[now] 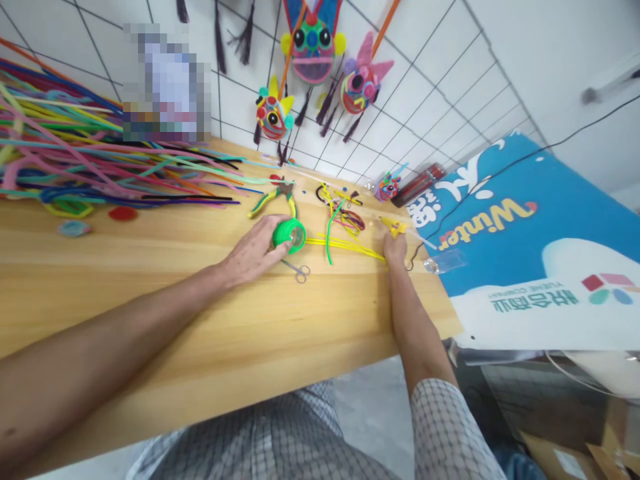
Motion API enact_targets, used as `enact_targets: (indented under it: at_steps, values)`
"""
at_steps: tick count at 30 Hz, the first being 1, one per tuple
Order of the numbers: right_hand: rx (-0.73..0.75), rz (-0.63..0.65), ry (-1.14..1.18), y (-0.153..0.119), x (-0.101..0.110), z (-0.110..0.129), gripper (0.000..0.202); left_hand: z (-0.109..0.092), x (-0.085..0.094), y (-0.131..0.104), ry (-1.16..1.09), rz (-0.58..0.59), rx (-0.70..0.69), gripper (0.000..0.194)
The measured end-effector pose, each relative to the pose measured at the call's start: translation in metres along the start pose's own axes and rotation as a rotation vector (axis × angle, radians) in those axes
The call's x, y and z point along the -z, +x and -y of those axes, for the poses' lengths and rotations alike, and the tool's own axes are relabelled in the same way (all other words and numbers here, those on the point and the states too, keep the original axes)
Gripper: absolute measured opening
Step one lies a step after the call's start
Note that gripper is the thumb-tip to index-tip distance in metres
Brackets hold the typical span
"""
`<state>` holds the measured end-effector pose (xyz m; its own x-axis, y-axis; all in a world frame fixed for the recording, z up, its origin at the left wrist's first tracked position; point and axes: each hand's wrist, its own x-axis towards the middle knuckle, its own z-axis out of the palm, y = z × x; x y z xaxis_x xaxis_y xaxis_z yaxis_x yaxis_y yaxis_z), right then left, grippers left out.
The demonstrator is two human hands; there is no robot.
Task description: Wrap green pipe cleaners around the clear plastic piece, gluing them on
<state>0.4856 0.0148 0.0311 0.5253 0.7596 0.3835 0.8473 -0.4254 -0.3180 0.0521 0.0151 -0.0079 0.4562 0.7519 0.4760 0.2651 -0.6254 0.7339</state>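
Observation:
My left hand (257,248) is closed around a green cup-shaped piece (283,233), its clear, hollow-looking side turned to the right. A yellow glue gun (397,227) is gripped in my right hand (395,250), with a pale stick jutting from its back. Between my hands lie long yellow pipe cleaners (345,246) and a short green pipe cleaner (329,233). Small scissors (301,273) rest just below the green piece, their blades partly hidden near my left hand. Pliers with yellow-green handles (273,199) lie beyond that hand.
Many colourful pipe cleaners (100,153) heap at the left of the wooden table (215,340). A tangle of pipe-cleaner scraps (350,219) lies farther back. Colourful animal-face ornaments (313,50) hang on a white grid wall. A blue printed board (500,220) borders the right side.

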Motion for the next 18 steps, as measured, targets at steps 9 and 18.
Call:
enact_targets:
  at_steps: [9,18]
  values:
    - [-0.049,-0.018,0.033,-0.034,0.036,0.003,0.037,-0.004,0.000,0.001,0.007,0.018,0.045,0.061]
    - [0.222,0.581,0.109,-0.116,0.019,0.121,0.016,0.002,-0.005,0.001,-0.002,-0.031,0.033,0.066]
